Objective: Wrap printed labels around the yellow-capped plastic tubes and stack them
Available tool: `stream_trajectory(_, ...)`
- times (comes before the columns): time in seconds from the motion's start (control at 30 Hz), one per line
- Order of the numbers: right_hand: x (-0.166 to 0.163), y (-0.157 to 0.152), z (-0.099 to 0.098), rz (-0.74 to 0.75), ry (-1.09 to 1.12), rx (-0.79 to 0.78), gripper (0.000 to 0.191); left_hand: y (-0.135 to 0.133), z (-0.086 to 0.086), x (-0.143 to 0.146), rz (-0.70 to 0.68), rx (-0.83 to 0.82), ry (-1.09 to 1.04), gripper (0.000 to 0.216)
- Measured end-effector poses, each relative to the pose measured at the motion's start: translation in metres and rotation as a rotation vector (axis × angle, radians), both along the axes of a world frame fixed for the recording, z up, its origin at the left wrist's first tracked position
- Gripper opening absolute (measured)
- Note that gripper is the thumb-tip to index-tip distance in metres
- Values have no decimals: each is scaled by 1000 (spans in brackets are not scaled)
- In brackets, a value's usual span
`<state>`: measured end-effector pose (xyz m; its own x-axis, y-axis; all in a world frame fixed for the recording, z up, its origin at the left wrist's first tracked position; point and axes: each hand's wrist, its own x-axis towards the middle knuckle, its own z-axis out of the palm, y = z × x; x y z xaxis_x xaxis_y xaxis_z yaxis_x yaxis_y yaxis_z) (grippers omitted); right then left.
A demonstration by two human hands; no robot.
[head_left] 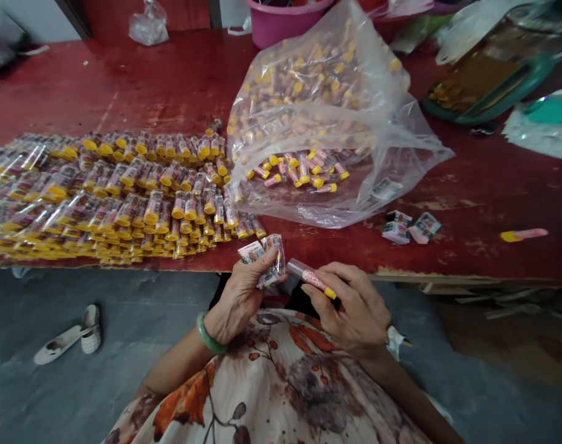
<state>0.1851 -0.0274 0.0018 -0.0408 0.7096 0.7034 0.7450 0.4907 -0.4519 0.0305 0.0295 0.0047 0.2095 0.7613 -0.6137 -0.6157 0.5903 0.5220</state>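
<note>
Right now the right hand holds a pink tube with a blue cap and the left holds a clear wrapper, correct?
No: the cap is yellow, not blue, per the head view. The right hand does hold the pink tube, the left hand a clear wrapper.

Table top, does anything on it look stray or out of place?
Yes. One pink tube lies alone at the table's right end, far from the stacked rows and the bag. Two small packets lie loose beside the bag. The paint at the front edge is chipped.

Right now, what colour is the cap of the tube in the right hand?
Yellow cap on the small pink plastic tube; head view.
</note>
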Motion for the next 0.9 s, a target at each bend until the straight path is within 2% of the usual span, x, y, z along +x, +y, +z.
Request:
stream_trajectory(0.1, -1, -3, -1, -7, -91, 44, 39, 0, 0, -1, 13, -14, -3, 34)
stream_trajectory(0.2, -3, -5, 6, 12, 17, 28, 35, -2, -1, -2, 49, 23, 16, 30)
stream_trajectory(0.3, -6, -3, 14, 115, 90, -7, 32, -3, -1, -3, 48, 59, 25, 29)
stream_trajectory(0.4, -7, -1, 15, 192, 30, -15, 36, -3, -2, -3, 38, 44, -3, 31)
stream_trajectory(0.6, -7, -2, 6, 77, -199, 50, 40, -3, -4, -5, 29, -31, -41, 31)
stream_trajectory(0.7, -12, -4, 2, 38, -206, 82, 42, -5, -3, -5, 25, -25, -63, 31)
stream_trajectory(0.8, -16, -6, -4, -51, -119, 47, 39, -6, -2, -5, 21, -11, -73, 34)
stream_trajectory(0.9, -12, -9, -10, -65, -217, 47, 35, -5, -5, -5, 22, -12, -78, 33)
